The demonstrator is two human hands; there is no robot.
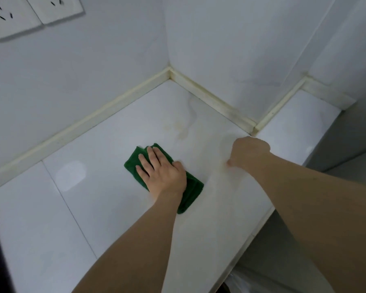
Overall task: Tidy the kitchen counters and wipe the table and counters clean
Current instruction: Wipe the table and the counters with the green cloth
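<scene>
Nearest, at 5 o'clock: front edge of the table [260,226], with a drop to the floor just past it. At centre: left hand [162,172] flat on the folded green cloth [193,192], fingers straight and lightly spread, pressing down, cloth lying mid-table between the two forearms. At 2 o'clock of the cloth: right hand [249,153] resting on the table near the jutting wall corner, seen from the back, fingers tucked out of sight, so cannot tell whether curled or flat; nothing visibly held. Likely trouble: folded layers sliding apart under a one-palm push, leaving bare skin dragging on tile; a long stroke toward 5 o'clock carrying the cloth off the edge. Just beyond the cloth, at 12 o'clock: yellowish stains [181,130], probably dried on, probably needing firm, repeated passes, easy to skim over. Farther still: discoloured sealant strip [211,98] along the wall foot, grime in the corner hard to reach with a flat pad. Farthest, at 10 o'clock: wall sockets [30,11], well clear of the table, a hazard only with a dripping cloth.
</scene>
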